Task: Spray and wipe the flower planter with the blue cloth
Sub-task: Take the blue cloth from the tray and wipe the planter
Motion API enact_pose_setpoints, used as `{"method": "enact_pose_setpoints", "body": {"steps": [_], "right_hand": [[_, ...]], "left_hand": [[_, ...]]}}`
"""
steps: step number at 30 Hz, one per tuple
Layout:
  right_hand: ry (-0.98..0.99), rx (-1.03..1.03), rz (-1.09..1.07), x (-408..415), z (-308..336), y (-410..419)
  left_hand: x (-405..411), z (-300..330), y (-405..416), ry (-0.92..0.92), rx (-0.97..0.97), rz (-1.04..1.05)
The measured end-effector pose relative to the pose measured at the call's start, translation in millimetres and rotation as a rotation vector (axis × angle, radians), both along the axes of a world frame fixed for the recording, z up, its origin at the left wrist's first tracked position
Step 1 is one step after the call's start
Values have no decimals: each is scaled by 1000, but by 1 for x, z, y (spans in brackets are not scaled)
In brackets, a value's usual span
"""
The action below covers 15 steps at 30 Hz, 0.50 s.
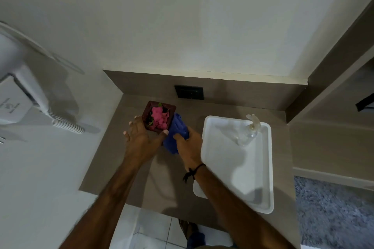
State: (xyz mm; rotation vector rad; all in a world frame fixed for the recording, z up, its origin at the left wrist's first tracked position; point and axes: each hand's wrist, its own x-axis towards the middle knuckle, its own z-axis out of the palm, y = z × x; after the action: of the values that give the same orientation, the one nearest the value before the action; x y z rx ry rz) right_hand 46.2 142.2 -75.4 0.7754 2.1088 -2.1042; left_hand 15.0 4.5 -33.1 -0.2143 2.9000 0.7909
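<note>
A small dark brown square planter [148, 108] holding pink flowers [159, 119] stands on the brown counter [133, 159]. My left hand [140, 137] wraps around its near left side, thumb at the front corner. My right hand [189, 147] presses a bunched blue cloth [176, 132] against the planter's right side. A clear spray bottle [248, 133] with a pale trigger head lies in the white tray [214, 168] to the right, away from both hands.
A dark socket plate [189, 92] is set in the counter's back panel. A white wall-mounted device with a coiled cord [67, 125] hangs at the left. A grey rug [334, 214] and pale floor tiles lie beyond the counter's edges.
</note>
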Motion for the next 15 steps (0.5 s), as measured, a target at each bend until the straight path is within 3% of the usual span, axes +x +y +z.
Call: {"method": "enact_pose_setpoints", "body": {"steps": [6, 12, 15], "right_hand": [[-122, 354, 198, -21, -30, 0], [-201, 455, 206, -41, -40, 4], [-235, 407, 194, -34, -46, -1]], "left_hand": [[1, -5, -3, 11, 10, -8], [1, -6, -3, 20, 4, -11], [1, -11, -4, 9, -5, -13]]}}
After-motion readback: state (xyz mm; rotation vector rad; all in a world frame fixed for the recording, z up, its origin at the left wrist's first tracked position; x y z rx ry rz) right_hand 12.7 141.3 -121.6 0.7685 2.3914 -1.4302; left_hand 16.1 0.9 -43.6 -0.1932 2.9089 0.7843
